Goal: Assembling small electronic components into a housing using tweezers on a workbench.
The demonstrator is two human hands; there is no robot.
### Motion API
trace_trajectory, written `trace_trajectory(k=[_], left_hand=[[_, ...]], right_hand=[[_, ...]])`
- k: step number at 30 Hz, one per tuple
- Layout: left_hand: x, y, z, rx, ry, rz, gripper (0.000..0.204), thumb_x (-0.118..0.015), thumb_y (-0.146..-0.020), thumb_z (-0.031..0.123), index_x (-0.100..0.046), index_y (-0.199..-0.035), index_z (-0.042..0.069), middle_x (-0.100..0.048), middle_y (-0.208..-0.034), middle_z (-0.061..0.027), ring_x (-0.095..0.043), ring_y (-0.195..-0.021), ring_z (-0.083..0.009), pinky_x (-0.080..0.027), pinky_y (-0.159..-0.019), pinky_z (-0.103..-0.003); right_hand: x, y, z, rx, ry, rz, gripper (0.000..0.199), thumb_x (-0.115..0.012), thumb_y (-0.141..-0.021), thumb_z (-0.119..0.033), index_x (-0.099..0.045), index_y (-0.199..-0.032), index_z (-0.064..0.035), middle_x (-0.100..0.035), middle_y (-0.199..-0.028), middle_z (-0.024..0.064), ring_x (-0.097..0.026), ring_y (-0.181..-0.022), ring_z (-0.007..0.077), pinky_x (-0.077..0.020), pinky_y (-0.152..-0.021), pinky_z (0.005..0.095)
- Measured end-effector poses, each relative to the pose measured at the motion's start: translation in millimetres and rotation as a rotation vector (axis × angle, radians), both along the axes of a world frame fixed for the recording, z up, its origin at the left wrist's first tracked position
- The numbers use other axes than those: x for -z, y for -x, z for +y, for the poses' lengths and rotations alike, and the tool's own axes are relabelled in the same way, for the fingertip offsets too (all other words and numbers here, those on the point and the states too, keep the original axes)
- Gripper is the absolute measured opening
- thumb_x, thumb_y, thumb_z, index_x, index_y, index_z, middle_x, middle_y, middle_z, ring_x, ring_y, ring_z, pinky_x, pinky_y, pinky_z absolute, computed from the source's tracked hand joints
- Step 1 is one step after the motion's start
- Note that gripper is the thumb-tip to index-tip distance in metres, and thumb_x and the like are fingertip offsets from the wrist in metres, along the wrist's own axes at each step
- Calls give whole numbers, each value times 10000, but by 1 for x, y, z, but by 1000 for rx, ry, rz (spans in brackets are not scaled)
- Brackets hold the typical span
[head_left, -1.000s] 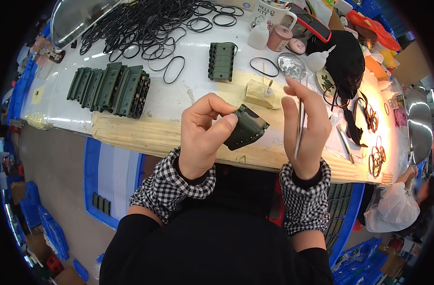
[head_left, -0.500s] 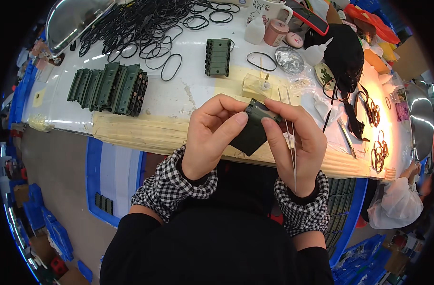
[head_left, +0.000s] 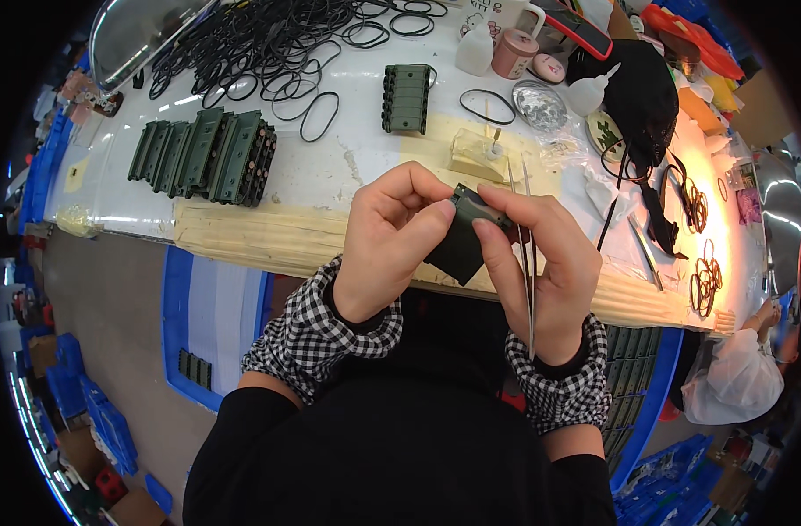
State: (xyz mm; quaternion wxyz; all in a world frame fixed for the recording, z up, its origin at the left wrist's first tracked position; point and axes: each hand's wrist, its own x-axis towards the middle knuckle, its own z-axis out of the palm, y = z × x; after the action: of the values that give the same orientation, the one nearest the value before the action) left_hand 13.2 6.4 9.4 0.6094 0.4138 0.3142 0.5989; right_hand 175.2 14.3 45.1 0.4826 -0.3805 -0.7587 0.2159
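Note:
A dark green boxy plastic part (head_left: 458,252) is held between both hands over the table's front edge. My left hand (head_left: 385,238) pinches its left upper side with thumb and fingers. My right hand (head_left: 554,254) grips the upper right corner with thumb and forefinger. Metal tweezers (head_left: 531,302) are tucked in that same hand, their tips pointing away from me. Just beyond stands a small yellowish block (head_left: 478,151) with a stick and a pale knob on top. Farther back sits a green ribbed part (head_left: 407,98) with small round pieces along its side.
Several similar green parts (head_left: 203,158) form a row at left. Black rubber loops (head_left: 251,48) lie piled at the back. A foil dish (head_left: 539,105), a black bag (head_left: 633,96) and a second metal tool (head_left: 646,250) are at right. Blue bins (head_left: 174,324) stand below the table.
Both hands keep hold of the green part, nearly in place. The tweezers have shifted slightly left in my right hand. The table scene has moved a little in the picture.

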Motion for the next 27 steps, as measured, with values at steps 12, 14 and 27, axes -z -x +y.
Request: trace_trajectory(k=[12, 14, 27], left_hand=[[-14, -6, -3, 92, 185, -158, 142, -648, -874, 55, -566, -982, 13, -658, -968, -55, -617, -882, -102, -480, -828, -247], [2, 2, -4, 141, 151, -197, 168, -671, -858, 24, -569, -991, 18, -662, -981, -66, -622, -897, -112, -488, -845, -262], [-14, 42, 18, -299, -577, 784, 185, -675, -743, -96, -655, -901, -2, -665, -863, -101, -643, -804, -191, -506, -723, -286]], right_hand=[[-4, -6, -1, 82, 220, 382, 248, -650, -885, -27, -631, -1127, 27, -641, -889, 37, -557, -748, 62, -450, -671, 195], [1, -10, 2, 67, 335, 506, 265, -633, -904, -33, -607, -1157, 42, -627, -916, 17, -542, -773, 47, -438, -698, 175], [16, -5, 5, 44, 23, 68, 142, -605, -869, 41, -652, -999, 7, -649, -922, 150, -631, -832, 238, -490, -729, 302]])
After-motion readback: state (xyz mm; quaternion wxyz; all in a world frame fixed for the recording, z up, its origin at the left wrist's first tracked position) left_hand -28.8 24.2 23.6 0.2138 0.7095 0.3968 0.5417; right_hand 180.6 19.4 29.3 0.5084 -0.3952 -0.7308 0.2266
